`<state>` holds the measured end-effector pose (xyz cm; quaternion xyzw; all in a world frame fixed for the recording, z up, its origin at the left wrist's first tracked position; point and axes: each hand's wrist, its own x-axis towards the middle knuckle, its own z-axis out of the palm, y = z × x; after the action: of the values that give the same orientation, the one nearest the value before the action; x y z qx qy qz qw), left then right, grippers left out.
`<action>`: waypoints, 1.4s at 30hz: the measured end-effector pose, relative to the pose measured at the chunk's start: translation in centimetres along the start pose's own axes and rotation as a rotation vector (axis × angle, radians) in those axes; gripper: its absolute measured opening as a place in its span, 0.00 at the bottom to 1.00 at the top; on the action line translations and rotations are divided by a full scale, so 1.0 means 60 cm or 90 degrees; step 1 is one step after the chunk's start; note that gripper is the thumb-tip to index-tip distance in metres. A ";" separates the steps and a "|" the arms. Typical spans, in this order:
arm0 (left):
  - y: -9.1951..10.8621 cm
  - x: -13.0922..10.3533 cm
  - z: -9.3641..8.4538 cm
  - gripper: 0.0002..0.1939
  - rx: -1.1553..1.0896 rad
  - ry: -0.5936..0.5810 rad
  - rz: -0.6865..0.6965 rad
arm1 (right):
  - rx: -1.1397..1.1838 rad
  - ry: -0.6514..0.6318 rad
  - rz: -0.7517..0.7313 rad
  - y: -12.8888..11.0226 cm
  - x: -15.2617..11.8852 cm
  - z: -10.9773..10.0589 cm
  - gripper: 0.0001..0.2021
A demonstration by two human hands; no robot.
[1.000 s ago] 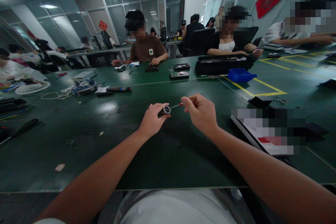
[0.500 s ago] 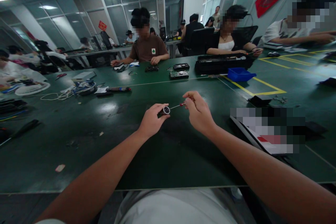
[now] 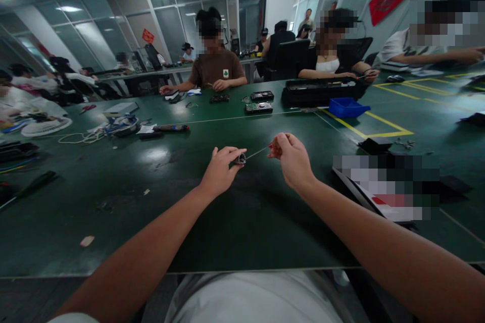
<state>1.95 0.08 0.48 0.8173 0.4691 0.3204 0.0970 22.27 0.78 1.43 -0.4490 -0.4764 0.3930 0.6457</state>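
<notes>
Above the green table, my left hand [image 3: 221, 170] pinches a small dark cylinder with a silvery round rim [image 3: 240, 159] between thumb and fingers. My right hand [image 3: 293, 159] is closed around the red handle of a thin screwdriver [image 3: 258, 152]. The screwdriver's metal shaft points left and slightly down, its tip at the open end of the cylinder. Whether the tip touches the inside cannot be made out. Most of the handle is hidden by my right fingers.
Opposite sit a person in a brown shirt [image 3: 217, 68] and another by a long black device [image 3: 322, 92]. A blue tray [image 3: 347, 107] and circuit-board parts [image 3: 259, 107] lie ahead. Left are cables [image 3: 121, 126] and a pen-like tool [image 3: 170, 128]; right, a white booklet [image 3: 379, 199].
My right hand has shifted slightly right and curled further around the screwdriver handle. The cylinder in my left hand has turned a little, showing its opening at a different angle.
</notes>
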 end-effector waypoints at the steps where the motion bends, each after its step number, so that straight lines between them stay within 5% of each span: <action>1: 0.001 0.000 0.000 0.22 -0.003 -0.003 -0.007 | -0.025 0.002 -0.025 -0.003 -0.003 0.000 0.11; 17: -0.005 -0.002 0.009 0.22 -0.020 -0.061 -0.002 | -0.366 -0.015 -0.179 -0.039 -0.021 -0.002 0.11; 30: 0.014 -0.002 -0.004 0.20 -0.196 -0.015 -0.129 | -0.340 0.000 -0.208 -0.043 -0.024 -0.004 0.09; 37: 0.031 -0.005 -0.001 0.12 -0.026 -0.147 -0.052 | -0.342 0.003 -0.222 -0.043 -0.025 -0.004 0.09; 42: 0.033 -0.004 0.021 0.19 0.133 -0.220 0.031 | -0.336 0.008 -0.229 -0.043 -0.025 -0.003 0.09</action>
<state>4.02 -1.02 0.26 0.8766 0.4566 0.1273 0.0830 22.28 -1.42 3.46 -0.5121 -0.6298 0.1328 0.5687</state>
